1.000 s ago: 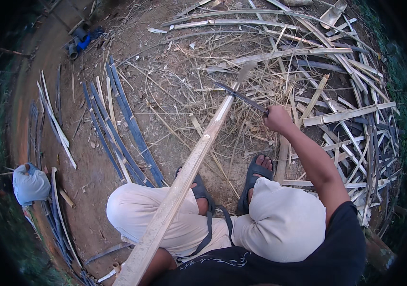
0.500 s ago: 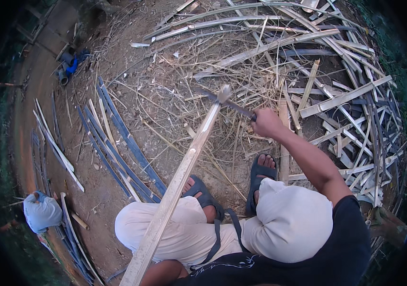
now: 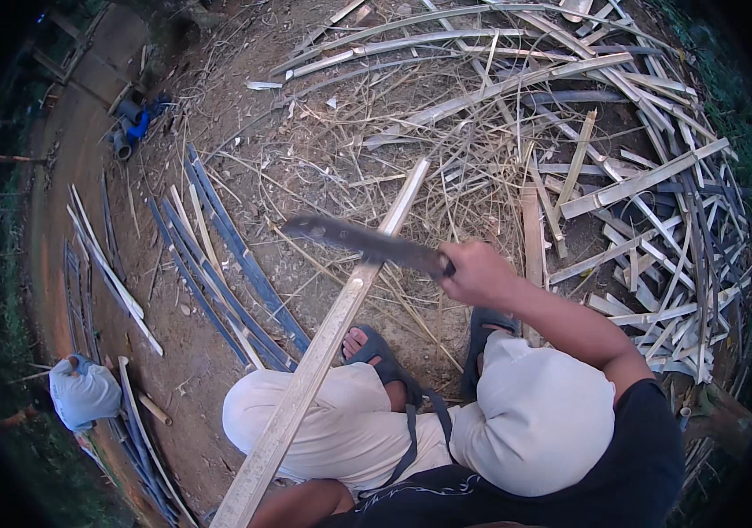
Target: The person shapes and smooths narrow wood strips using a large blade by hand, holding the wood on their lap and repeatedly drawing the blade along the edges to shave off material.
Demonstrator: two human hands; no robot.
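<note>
My right hand (image 3: 479, 274) is closed round the handle of a machete (image 3: 328, 232). Its broad dark blade lies across a long split bamboo strip (image 3: 310, 383), partway down from the far end. The pale strip slants from the lower left, over my left thigh, to the ground between the shavings. Only my left forearm (image 3: 305, 503) shows, at the lower edge beside the strip; the left hand itself is out of the picture.
Bamboo shavings (image 3: 446, 185) litter the ground ahead. Split bamboo pieces (image 3: 649, 180) are heaped at the right, with dark green-skinned strips (image 3: 239, 251) lying left. My sandalled feet (image 3: 374, 352) stand near the strip. Another person (image 3: 84, 393) is at the far left.
The machete has come back along the strip toward me, its blade now turned broad side up. A whitish curl at the strip's far end is gone.
</note>
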